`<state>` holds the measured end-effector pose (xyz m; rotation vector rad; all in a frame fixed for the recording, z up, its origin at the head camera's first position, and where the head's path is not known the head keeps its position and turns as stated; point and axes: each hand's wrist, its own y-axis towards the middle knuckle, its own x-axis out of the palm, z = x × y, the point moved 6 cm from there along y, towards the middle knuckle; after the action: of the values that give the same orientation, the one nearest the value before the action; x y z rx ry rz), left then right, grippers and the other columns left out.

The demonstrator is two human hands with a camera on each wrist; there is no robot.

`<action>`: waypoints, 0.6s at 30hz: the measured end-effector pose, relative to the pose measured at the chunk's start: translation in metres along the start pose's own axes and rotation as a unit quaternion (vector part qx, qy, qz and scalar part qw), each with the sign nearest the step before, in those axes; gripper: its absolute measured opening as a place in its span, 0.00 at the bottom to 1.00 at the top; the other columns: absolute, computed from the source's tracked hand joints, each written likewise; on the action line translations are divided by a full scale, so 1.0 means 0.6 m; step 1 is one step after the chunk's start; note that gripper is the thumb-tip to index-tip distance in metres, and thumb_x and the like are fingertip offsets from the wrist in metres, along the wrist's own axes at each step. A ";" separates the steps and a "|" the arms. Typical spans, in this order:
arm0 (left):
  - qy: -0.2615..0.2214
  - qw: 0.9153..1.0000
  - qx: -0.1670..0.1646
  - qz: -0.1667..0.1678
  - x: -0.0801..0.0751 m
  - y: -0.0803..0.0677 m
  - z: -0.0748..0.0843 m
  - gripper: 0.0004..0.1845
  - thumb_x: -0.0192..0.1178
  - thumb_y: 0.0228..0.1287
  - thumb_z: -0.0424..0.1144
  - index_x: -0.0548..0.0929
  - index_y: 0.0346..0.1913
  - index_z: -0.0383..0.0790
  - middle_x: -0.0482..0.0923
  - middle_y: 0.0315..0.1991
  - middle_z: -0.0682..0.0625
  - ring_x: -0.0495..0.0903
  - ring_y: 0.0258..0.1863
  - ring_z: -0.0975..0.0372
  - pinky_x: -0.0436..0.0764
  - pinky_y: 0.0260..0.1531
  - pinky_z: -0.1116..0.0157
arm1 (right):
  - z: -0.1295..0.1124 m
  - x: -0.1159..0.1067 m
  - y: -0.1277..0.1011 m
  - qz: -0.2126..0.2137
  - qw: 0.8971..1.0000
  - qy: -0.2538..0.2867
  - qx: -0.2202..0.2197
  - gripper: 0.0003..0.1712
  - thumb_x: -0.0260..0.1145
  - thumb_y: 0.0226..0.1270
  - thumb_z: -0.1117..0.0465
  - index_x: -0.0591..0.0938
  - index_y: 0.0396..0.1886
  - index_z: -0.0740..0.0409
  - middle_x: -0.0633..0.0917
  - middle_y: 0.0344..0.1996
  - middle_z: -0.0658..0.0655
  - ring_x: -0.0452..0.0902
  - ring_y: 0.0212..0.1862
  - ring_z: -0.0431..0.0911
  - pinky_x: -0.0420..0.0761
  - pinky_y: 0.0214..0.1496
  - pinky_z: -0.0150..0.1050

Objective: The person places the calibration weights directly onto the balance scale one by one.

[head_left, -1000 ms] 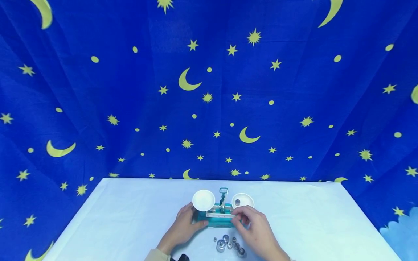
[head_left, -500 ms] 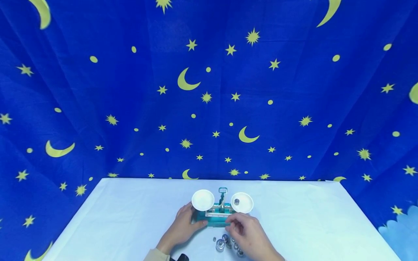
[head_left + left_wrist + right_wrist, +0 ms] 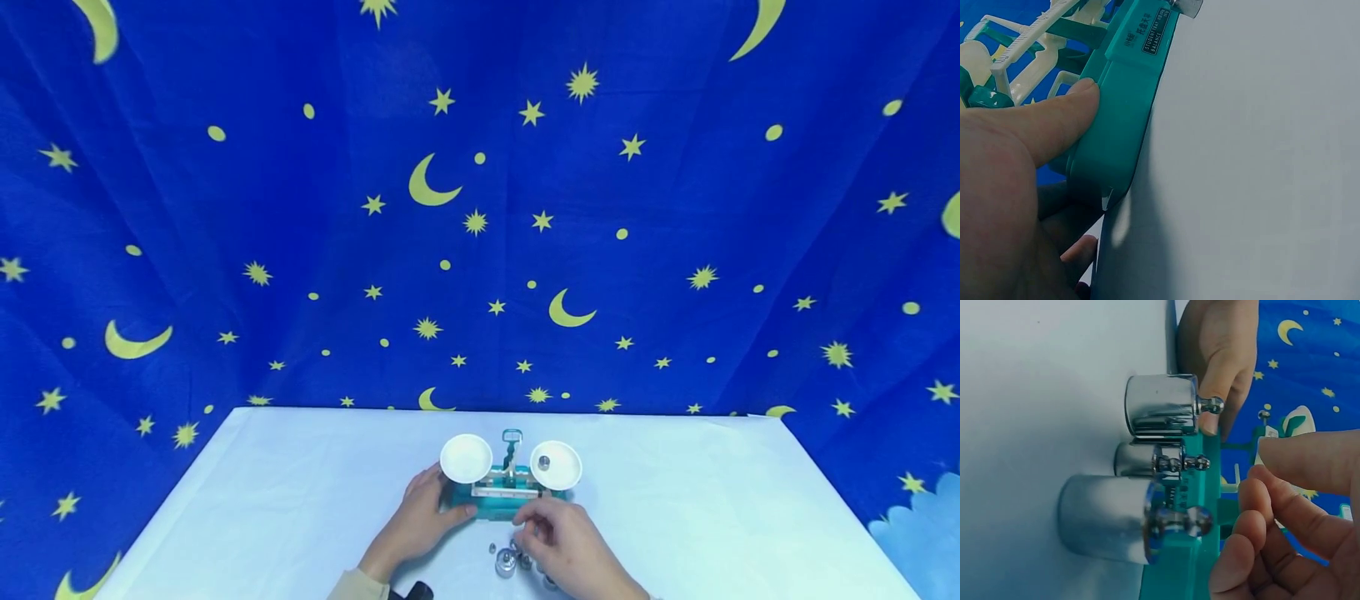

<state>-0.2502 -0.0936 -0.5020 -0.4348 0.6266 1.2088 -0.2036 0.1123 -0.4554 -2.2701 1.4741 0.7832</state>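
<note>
- Steadying: my left hand (image 3: 420, 521) grips the teal balance (image 3: 495, 502) at its left end.
- Right hand (image 3: 558, 542), withdrawn from the right pan (image 3: 556, 467), hovers with fingers loosely curled over the near weights (image 3: 506, 565); another weight comes next, I judge.

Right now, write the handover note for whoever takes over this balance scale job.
Left hand: grips the left end of the teal balance scale, thumb on its base, steadying it.
Right hand: fingers loosely curled, holding nothing, over the loose metal weights in front of the scale on the white table.
Done: one small weight sits in the right pan.
Left: the left pan holds nothing; the other weights stand on the table. Whether the beam is level cannot be told.
</note>
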 end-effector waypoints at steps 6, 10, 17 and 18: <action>0.001 1.000 0.006 0.000 0.002 0.001 -0.001 0.46 0.66 0.63 0.57 0.64 0.74 0.32 0.63 0.73 0.34 0.59 0.74 0.41 0.49 0.73 0.37 | 0.013 0.013 -0.001 -0.022 1.000 0.014 0.017 0.08 0.70 0.66 0.56 0.86 0.41 0.54 0.79 0.26 0.43 0.73 0.28 0.36 0.76 0.28 0.31; 0.005 1.000 0.017 0.005 0.003 0.002 -0.002 0.45 0.66 0.63 0.57 0.64 0.74 0.31 0.64 0.73 0.34 0.60 0.73 0.41 0.50 0.73 0.37 | 0.015 0.019 0.001 -0.030 0.999 0.004 0.017 0.08 0.71 0.65 0.56 0.87 0.41 0.53 0.79 0.28 0.42 0.73 0.30 0.35 0.76 0.30 0.31; 0.003 1.000 0.022 0.010 0.001 0.001 0.000 0.45 0.66 0.63 0.56 0.65 0.74 0.30 0.64 0.72 0.33 0.61 0.73 0.40 0.49 0.73 0.37 | 0.015 0.022 0.001 -0.032 0.999 -0.006 0.013 0.08 0.72 0.64 0.56 0.86 0.40 0.52 0.79 0.31 0.42 0.72 0.33 0.34 0.76 0.32 0.32; 0.002 1.000 0.022 0.011 0.001 0.001 0.000 0.45 0.66 0.63 0.56 0.65 0.74 0.30 0.65 0.72 0.33 0.61 0.73 0.40 0.49 0.73 0.37 | 0.015 0.023 0.000 -0.033 0.999 -0.006 0.014 0.07 0.72 0.64 0.56 0.86 0.40 0.52 0.79 0.31 0.42 0.72 0.33 0.34 0.76 0.32 0.32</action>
<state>-0.2506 -0.0929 -0.5022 -0.3945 0.6623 1.2118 -0.2020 0.1072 -0.4709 -2.2780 1.3894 0.7510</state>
